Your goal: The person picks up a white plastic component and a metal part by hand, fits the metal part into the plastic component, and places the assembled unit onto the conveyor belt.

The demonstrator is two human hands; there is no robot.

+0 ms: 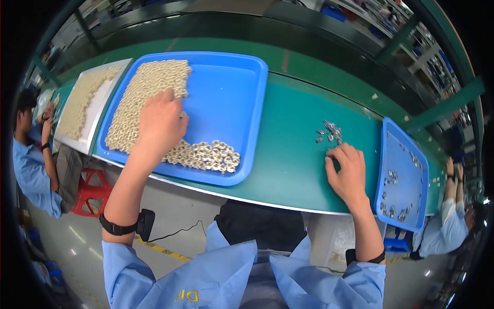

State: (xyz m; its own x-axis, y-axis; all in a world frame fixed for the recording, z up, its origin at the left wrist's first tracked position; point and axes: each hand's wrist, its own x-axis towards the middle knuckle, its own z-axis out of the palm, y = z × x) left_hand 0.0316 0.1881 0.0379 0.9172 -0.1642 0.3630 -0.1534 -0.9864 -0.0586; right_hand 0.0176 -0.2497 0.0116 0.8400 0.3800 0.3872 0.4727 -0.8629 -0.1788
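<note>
My left hand (pixel 162 121) is over the blue tray (pixel 221 92), its fingers curled down toward packed rows of small cream ring-shaped parts (pixel 146 85). One cream part (pixel 183 115) shows between its thumb and index finger; the other fingertips are hidden. Along the tray's near side lie more cream parts (pixel 208 157), less tightly packed and shinier. My right hand (pixel 348 170) rests low over the green table, thumb and index finger bent together at the near edge of a small pile of grey metal pieces (pixel 332 132). Something small and dark is at those fingertips.
A second blue tray (pixel 404 177) with scattered metal pieces stands at the right. On the left is a white tray (pixel 95 110) of cream parts. Co-workers (pixel 36 154) sit at either side. A red stool (pixel 92 193) stands at lower left.
</note>
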